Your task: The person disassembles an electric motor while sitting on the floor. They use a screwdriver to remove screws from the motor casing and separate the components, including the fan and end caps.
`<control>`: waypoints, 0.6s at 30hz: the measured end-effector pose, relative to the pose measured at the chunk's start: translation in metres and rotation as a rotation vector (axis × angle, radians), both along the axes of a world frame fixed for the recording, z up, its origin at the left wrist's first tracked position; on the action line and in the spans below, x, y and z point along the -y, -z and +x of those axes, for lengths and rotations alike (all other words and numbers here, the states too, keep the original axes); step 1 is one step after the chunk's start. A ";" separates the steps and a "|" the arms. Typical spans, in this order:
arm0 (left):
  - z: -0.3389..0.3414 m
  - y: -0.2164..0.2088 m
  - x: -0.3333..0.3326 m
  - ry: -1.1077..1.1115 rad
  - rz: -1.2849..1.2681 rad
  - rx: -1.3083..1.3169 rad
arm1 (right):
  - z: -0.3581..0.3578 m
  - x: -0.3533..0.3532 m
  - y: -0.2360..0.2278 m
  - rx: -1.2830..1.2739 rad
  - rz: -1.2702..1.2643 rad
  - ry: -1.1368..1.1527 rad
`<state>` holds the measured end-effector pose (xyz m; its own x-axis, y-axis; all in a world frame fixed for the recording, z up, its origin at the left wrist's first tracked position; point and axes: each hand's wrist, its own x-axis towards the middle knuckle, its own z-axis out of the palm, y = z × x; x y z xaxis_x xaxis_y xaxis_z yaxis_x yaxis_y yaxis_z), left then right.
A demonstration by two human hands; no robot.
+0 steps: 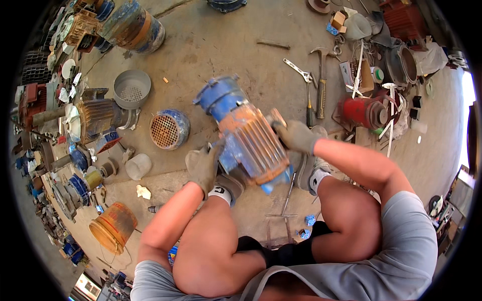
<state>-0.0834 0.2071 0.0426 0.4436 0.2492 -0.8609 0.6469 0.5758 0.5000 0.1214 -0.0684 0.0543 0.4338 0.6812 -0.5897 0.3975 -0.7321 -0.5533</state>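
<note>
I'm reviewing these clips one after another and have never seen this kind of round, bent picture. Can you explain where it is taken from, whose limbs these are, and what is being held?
The single picture comes from a wide fisheye camera worn on a person's head, looking down, so straight edges curve near the rim. The bare knees and forearms are the wearer's own. Both hands wear grey work gloves: the left hand and the right hand grip the sides of a worn blue and orange electric motor, lifted over a concrete floor. Around it lie a blue fan cover, a grey fan cover, a hammer, an adjustable wrench and a red motor.
</note>
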 end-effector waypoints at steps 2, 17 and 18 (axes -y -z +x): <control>-0.025 -0.024 0.013 0.160 -0.006 0.056 | -0.037 0.040 -0.009 -0.226 -0.010 0.099; 0.066 -0.113 -0.036 0.415 0.386 0.178 | -0.004 0.016 -0.103 -1.119 0.055 0.971; 0.070 -0.106 -0.048 0.647 0.597 0.187 | 0.007 0.008 -0.111 -1.154 0.053 0.898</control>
